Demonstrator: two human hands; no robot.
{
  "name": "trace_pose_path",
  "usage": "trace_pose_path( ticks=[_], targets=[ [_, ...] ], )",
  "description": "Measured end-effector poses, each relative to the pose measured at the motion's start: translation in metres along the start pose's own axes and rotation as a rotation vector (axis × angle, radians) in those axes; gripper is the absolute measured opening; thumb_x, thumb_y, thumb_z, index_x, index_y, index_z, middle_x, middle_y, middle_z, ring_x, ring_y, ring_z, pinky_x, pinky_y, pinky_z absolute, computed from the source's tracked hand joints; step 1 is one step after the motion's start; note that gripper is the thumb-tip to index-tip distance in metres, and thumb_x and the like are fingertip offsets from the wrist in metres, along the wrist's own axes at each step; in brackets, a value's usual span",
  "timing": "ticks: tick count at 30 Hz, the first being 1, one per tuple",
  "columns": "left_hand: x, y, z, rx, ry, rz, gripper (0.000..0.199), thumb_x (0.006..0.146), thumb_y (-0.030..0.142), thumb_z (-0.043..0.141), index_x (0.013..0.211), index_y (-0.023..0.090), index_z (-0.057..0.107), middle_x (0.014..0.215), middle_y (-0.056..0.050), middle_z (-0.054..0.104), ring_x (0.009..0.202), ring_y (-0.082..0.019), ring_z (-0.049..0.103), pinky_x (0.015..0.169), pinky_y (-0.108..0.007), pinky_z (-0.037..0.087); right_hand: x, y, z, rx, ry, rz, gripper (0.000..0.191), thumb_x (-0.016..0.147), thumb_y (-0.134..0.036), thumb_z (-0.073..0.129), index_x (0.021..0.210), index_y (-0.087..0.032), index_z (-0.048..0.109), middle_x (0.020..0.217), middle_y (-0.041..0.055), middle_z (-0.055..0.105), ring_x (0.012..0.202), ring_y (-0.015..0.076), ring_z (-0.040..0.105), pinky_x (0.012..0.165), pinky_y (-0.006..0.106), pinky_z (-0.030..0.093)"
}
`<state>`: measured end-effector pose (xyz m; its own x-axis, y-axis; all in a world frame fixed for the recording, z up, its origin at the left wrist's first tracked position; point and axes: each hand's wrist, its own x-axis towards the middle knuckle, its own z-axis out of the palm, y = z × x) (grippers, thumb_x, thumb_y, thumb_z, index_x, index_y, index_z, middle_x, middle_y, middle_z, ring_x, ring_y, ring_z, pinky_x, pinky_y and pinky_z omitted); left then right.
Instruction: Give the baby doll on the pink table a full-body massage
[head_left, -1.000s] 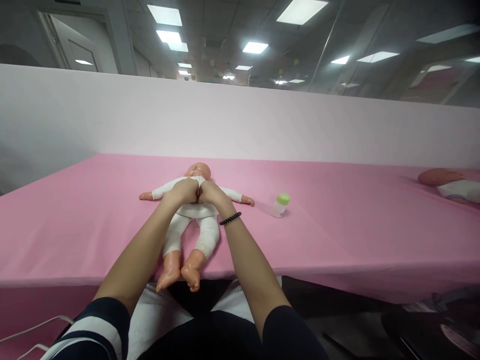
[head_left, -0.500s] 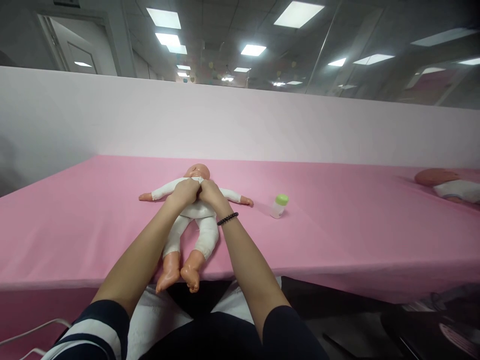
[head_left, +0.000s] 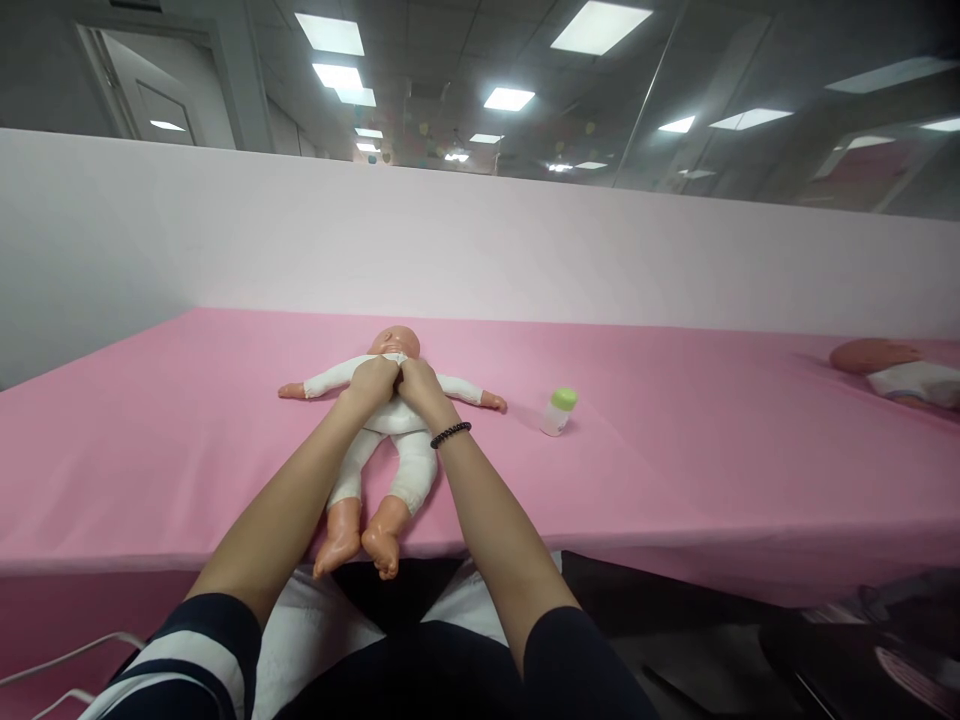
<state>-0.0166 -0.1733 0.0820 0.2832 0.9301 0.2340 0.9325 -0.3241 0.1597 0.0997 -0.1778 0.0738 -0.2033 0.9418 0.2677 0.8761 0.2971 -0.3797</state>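
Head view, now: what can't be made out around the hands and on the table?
- Left hand and right hand, head view: fingertips, and anything between them, hidden by the hands' own backs.
- Near doll, head view: part of its chest, covered by both hands.
- Far doll, head view: lower part cut off by the right edge.
- Green-capped bottle, head view: marking too small and blurred to read.

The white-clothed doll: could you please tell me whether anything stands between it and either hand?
Nothing visible does: the left hand and right hand are on the doll, at its chest; the green-capped bottle is off to the right.
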Motion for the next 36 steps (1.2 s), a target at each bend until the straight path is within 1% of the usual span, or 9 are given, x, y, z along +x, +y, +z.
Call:
trace_pose_path(
  ticks=[4,7,11,15,19,22,26,31,36],
  targets=[
    [-0.001,0.0,-0.003,0.057,0.059,0.018,0.032,0.094,0.009,0.045,0.108,0.01,0.075,0.106,-0.015,0.074,0.098,-0.025,0.068,0.089,-0.031,0.048,0.008,0.004,0.0,-0.019,0.068,-0.015,0.031,0.09,-0.007,0.049,0.105,-0.013,0.075,0.108,0.0133,0.075,0.096,0.0226,0.067,0.08,0.027,0.046],
    [0.003,-0.003,0.001,0.08,0.098,0.007,0.033,0.095,0.011,0.044,0.107,0.012,0.075,0.111,-0.015,0.073,0.102,-0.025,0.068,0.09,-0.03,0.049,0.013,0.008,0.006,-0.006,0.081,-0.009,0.031,0.092,-0.008,0.049,0.106,-0.014,0.076,0.111,0.0127,0.075,0.099,0.0225,0.067,0.085,0.027,0.047],
    [0.008,-0.008,0.012,0.123,0.028,-0.061,0.032,0.093,0.01,0.044,0.098,0.011,0.076,0.102,-0.015,0.074,0.094,-0.025,0.069,0.083,-0.032,0.049,0.015,0.012,0.018,0.044,0.057,0.005,0.031,0.092,-0.004,0.047,0.104,-0.01,0.075,0.108,0.0127,0.076,0.093,0.0172,0.067,0.081,0.022,0.045],
    [0.009,-0.008,0.014,0.101,0.013,-0.074,0.031,0.094,0.012,0.045,0.098,0.012,0.076,0.1,-0.015,0.075,0.093,-0.025,0.069,0.083,-0.033,0.05,0.014,0.012,0.021,0.044,0.073,-0.011,0.029,0.093,-0.005,0.048,0.102,-0.008,0.075,0.103,0.0132,0.076,0.088,0.0164,0.066,0.077,0.023,0.044],
    [0.009,-0.007,0.01,0.096,0.117,-0.029,0.035,0.097,0.015,0.041,0.11,0.014,0.073,0.111,-0.015,0.073,0.105,-0.026,0.066,0.089,-0.033,0.049,0.02,0.012,0.016,0.027,0.113,-0.015,0.031,0.095,-0.009,0.046,0.103,-0.012,0.076,0.107,0.0116,0.076,0.094,0.0185,0.067,0.082,0.024,0.045],
    [0.011,-0.011,0.012,0.12,0.197,-0.029,0.036,0.098,0.016,0.039,0.113,0.012,0.071,0.118,-0.018,0.069,0.114,-0.028,0.061,0.095,-0.034,0.047,0.025,0.012,0.016,0.014,0.133,0.017,0.031,0.097,-0.013,0.045,0.106,-0.013,0.075,0.112,0.0115,0.075,0.1,0.0201,0.067,0.085,0.025,0.046],
    [0.014,-0.019,0.018,0.109,0.161,-0.039,0.033,0.097,0.018,0.041,0.103,0.012,0.073,0.116,-0.018,0.069,0.106,-0.028,0.063,0.087,-0.034,0.048,0.029,0.013,0.024,0.023,0.093,0.031,0.031,0.098,-0.011,0.045,0.11,-0.012,0.074,0.114,0.0112,0.075,0.101,0.0182,0.065,0.085,0.024,0.045],
    [0.017,-0.022,0.022,0.119,0.118,-0.075,0.032,0.098,0.018,0.043,0.099,0.012,0.074,0.108,-0.016,0.071,0.099,-0.026,0.066,0.083,-0.033,0.047,0.03,0.014,0.031,0.029,0.064,0.019,0.03,0.097,-0.008,0.046,0.102,-0.01,0.076,0.108,0.0115,0.076,0.095,0.0163,0.065,0.083,0.023,0.044],
    [0.022,-0.02,0.015,0.105,0.173,-0.048,0.035,0.099,0.019,0.041,0.113,0.01,0.071,0.117,-0.019,0.069,0.108,-0.029,0.064,0.087,-0.035,0.049,0.04,0.015,0.024,0.036,0.109,0.02,0.03,0.096,-0.012,0.048,0.103,-0.015,0.077,0.108,0.0108,0.076,0.1,0.0216,0.068,0.086,0.026,0.049]
  ],
)
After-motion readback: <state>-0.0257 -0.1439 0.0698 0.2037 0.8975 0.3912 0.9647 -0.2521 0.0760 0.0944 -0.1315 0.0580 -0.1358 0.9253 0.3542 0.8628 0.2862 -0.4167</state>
